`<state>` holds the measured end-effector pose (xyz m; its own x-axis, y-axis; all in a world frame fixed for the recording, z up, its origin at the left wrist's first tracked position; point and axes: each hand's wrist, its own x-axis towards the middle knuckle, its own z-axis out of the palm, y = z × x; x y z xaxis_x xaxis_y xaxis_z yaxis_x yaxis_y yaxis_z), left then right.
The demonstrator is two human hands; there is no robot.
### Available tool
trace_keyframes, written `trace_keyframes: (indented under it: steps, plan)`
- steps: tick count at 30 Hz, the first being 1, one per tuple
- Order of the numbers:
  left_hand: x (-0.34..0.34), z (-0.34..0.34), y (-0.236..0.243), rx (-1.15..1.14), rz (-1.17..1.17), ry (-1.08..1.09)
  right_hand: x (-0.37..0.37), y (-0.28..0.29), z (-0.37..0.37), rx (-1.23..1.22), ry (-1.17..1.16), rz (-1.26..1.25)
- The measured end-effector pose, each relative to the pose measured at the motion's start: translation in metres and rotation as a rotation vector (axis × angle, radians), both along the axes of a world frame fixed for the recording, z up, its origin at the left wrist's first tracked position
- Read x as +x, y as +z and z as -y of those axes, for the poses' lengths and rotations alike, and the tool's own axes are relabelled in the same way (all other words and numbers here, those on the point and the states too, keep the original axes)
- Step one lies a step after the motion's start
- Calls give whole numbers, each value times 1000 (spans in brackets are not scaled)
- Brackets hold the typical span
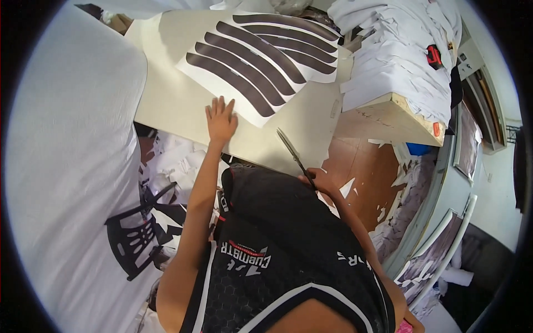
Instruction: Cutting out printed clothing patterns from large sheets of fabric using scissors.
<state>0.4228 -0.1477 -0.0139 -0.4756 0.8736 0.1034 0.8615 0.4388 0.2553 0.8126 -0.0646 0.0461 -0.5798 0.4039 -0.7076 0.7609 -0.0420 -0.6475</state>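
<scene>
A white sheet [198,79] printed with several dark brown curved strips lies on the cream tabletop [166,100]. Behind it and to the right, partly covered, is a second white sheet [315,73] with similar strips. My left hand [222,122] rests flat on the tabletop by the near edge of the front sheet, fingers spread and holding nothing. Down by the table's near edge, my right hand [321,180] is closed around the dark handles of long scissors [291,149]. Their metal blades point up and left over the tabletop, apart from the sheets.
White pieces are heaped on a wooden-edged surface [388,102] at right, with a red and black object [435,56] on top. White cloth [83,139] hangs at left. A black plastic chair [136,241] stands among scraps. More scraps litter the brown floor [355,164].
</scene>
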Motion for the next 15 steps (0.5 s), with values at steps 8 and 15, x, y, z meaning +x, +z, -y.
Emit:
trace_keyframes:
  steps: [8,15]
  plan:
    - [32,32,-22,56,72,178,-55,-21,16,54,193,-82]
    - [59,52,-38,88,8,324,-105,-32,43,5,141,-78]
